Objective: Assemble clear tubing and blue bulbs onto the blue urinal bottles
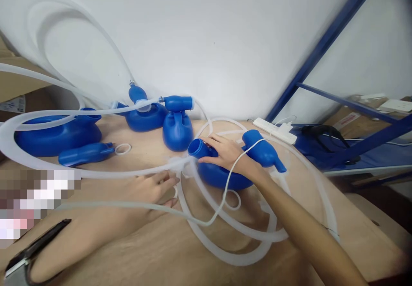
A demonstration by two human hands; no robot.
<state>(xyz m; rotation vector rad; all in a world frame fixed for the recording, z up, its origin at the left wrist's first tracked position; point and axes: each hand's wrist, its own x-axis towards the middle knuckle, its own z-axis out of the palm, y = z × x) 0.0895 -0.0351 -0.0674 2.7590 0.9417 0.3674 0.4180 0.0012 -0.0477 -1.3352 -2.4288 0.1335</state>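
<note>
My right hand [223,151] is closed round the neck of a blue bottle [225,176] lying on the wooden table [144,146]; its open mouth faces up and left. My left hand [154,191] is low over the table beside a white ring, its fingers partly bent near the milky tubing [119,173]; whether they grip anything is unclear. A blue funnel-shaped piece [262,149] lies right of my right hand. A thin white cord [206,222] crosses in front of both hands.
Behind stand blue bottles [177,133] with tubing fitted. At the left are another blue bottle [61,136] and a loose blue piece [86,154]. A white power strip [275,130] lies at the back right, near a blue metal frame [325,46]. Cardboard boxes [25,78] stand left.
</note>
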